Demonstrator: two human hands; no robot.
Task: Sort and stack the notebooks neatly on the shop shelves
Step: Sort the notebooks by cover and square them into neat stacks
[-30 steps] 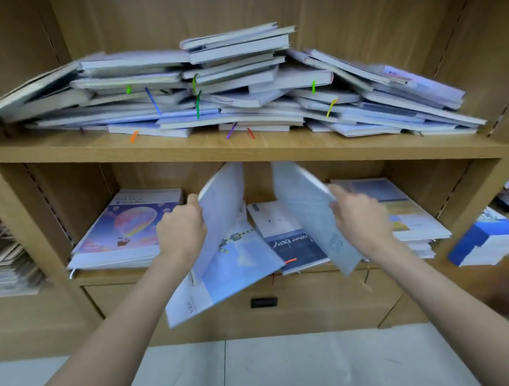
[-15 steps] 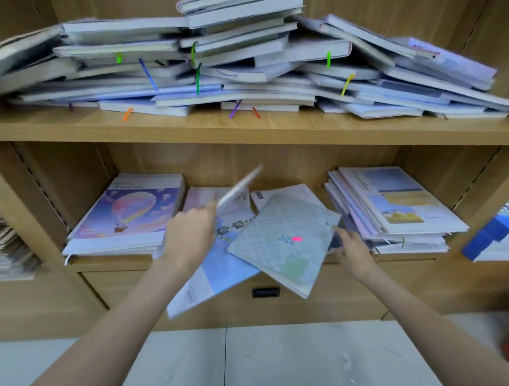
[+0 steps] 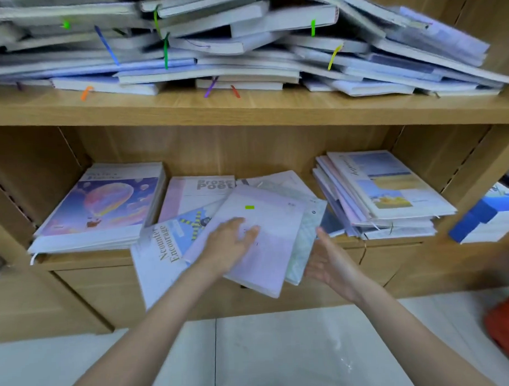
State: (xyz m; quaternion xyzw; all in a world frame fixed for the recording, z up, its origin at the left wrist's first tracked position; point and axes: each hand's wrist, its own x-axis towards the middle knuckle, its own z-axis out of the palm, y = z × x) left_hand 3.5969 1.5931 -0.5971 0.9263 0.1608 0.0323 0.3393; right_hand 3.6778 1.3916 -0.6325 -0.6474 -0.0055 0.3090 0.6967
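The left hand (image 3: 232, 242) lies flat on the lilac notebook (image 3: 257, 236), fingers straight and a little spread, pressing down on its cover, pinning it, I'd say, so the loose heap underneath doesn't slide off the lower shelf (image 3: 85, 258). That lilac book sits crooked, its near corner hanging out past the shelf edge just below the palm. Under the fingertips and off to their right peeks a pale green checked notebook (image 3: 304, 249), also skewed and overhanging. The right hand (image 3: 329, 258) hovers just beside that green edge, palm turned inward, fingers straight and together, holding nothing; it looks poised to square the pile from the side. Left of the pressing wrist, the "Encourage" notebook (image 3: 160, 259) juts well out over the cabinet front, and beyond the fingertips lies a pink "Prose Poetry" cover (image 3: 190, 195), flat and deeper in. Well to the left of the fingers is the tidy balloon-cover stack (image 3: 103, 206); well to the right, a fanned stack with a yellow field picture (image 3: 386, 188). Overhead, the upper shelf (image 3: 244, 106) carries a jumbled heap of notebooks (image 3: 242, 49) with coloured ribbons dangling — plenty left to sort.
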